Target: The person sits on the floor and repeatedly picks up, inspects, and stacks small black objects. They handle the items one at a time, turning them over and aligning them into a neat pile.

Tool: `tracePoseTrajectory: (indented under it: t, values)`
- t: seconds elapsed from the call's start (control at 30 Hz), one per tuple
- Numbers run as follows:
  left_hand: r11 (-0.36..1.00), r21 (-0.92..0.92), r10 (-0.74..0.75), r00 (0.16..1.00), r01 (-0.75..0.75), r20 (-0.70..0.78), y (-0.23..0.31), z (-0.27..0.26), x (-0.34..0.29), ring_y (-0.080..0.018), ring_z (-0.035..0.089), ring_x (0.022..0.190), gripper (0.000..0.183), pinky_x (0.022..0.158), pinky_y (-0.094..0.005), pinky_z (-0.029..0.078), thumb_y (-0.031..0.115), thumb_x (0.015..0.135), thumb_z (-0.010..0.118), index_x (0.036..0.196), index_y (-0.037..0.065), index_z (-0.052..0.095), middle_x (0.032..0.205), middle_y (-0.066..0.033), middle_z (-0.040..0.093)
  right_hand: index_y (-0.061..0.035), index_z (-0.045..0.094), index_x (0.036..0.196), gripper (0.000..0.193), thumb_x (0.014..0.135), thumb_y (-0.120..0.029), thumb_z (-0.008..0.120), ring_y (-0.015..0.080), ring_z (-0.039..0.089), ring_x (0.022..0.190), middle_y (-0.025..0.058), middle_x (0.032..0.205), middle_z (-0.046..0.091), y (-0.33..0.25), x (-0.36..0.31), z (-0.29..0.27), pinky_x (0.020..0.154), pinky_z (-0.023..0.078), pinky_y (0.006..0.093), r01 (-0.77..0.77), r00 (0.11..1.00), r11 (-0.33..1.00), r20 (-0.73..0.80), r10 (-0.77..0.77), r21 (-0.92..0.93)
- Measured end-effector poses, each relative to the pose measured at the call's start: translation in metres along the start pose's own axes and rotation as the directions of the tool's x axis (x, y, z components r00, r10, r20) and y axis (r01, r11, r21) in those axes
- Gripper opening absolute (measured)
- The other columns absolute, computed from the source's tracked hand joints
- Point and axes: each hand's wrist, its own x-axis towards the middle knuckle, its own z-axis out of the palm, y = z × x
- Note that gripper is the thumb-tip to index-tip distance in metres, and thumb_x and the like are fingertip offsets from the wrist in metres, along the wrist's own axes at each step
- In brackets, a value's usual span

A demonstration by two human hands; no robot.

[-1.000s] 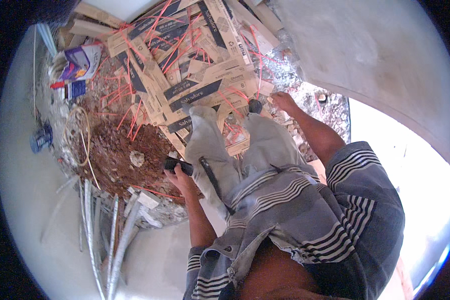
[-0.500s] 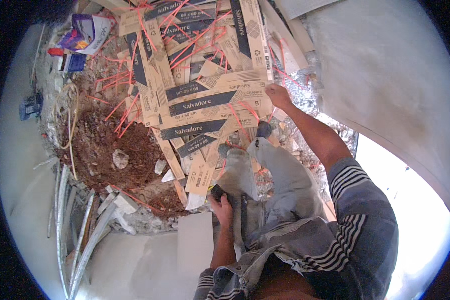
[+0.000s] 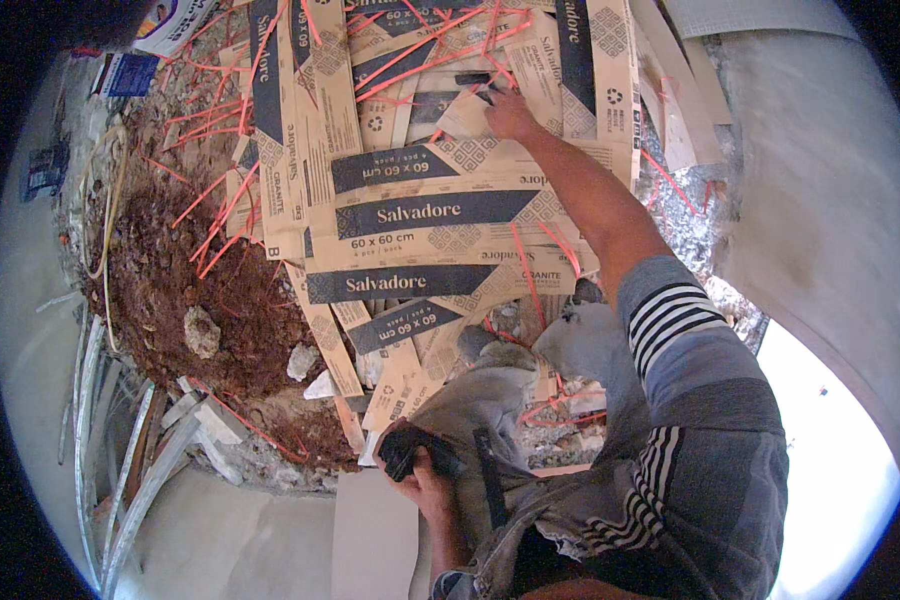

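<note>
Flat tan-and-black cardboard strips [image 3: 420, 212] lie overlapped in a heap before me. My right hand [image 3: 511, 114] reaches over the heap, fingers bent down among the pieces beside a small tan cardboard piece [image 3: 467, 116]. A small dark thing shows at its fingertips, too small to name. Low by my left knee, my left hand [image 3: 428, 486] is closed around a black object [image 3: 410, 450]. Its kind is unclear, and the fingers partly hide it.
Orange-red straps [image 3: 430, 62] lie tangled over the cardboard. Left of it is reddish soil [image 3: 170, 270] with stones. Metal strips and wood offcuts [image 3: 160, 450] lean at the lower left. A pale wall [image 3: 810, 180] stands right; a white board [image 3: 375, 530] is near my left arm.
My right hand has left the right edge of the long cardboard strip and moved farther forward and left over the heap. I lean closer; the black object in my left hand shows more.
</note>
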Motion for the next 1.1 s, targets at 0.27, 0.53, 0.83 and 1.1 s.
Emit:
tracePoseTrajectory:
  t: [0.27, 0.53, 0.83, 1.1]
  values:
    - [0.982, -0.14, 0.146, 0.982, -0.129, 0.122, -0.009, 0.039, 0.054, -0.0228, 0.061, 0.101, 0.047, 0.086, -0.0357, 0.051, 0.017, 0.087, 0.067, 0.129, 0.002, 0.053, 0.12, -0.0124, 0.062, 0.0031, 0.067, 0.081, 0.019, 0.086, -0.014, 0.06, 0.0216, 0.066, 0.071, 0.0121, 0.083, 0.065, 0.041, -0.041, -0.079, 0.067, 0.053, 0.0365, -0.311, 0.95, 0.586, 0.245, 0.192, 0.748]
    - [0.951, -0.275, 0.202, 0.955, -0.139, 0.215, -0.003, 0.132, 0.141, -0.0244, 0.064, 0.085, 0.04, 0.073, -0.0355, 0.056, 0.006, 0.088, 0.056, 0.127, 0.002, 0.049, 0.114, -0.015, 0.063, 0.0025, 0.065, 0.1, 0.018, 0.085, -0.004, 0.058, 0.0175, 0.06, 0.07, 0.0149, 0.089, 0.066, 0.074, -0.118, -0.146, 0.06, 0.05, 0.031, -0.538, 0.819, -0.39, 0.572, -0.032, 0.748]
    - [0.934, -0.313, 0.144, 0.617, 0.175, 0.773, 0.028, 0.272, 0.161, -0.0296, 0.069, 0.09, 0.034, 0.078, -0.0414, 0.057, 0.013, 0.087, 0.054, 0.118, 0.0, 0.051, 0.11, -0.0161, 0.065, 0.0012, 0.06, 0.117, 0.035, 0.082, -0.004, 0.061, 0.014, 0.062, 0.083, 0.0074, 0.096, 0.066, 0.022, -0.192, -0.229, 0.074, 0.051, 0.029, -0.237, 0.949, 0.238, 0.277, -0.151, 0.942]
    - [0.901, -0.277, 0.017, 0.611, 0.333, 0.792, -0.008, 0.294, 0.162, -0.0298, 0.068, 0.09, 0.037, 0.074, -0.0404, 0.057, 0.009, 0.086, 0.052, 0.122, 0.0, 0.049, 0.108, -0.0154, 0.064, -0.0041, 0.062, 0.114, 0.033, 0.081, -0.004, 0.064, 0.0103, 0.06, 0.077, 0.0031, 0.088, 0.063, 0.066, -0.22, -0.213, 0.069, 0.049, 0.0262, -0.241, 0.969, 0.313, 0.211, 0.129, 0.919]
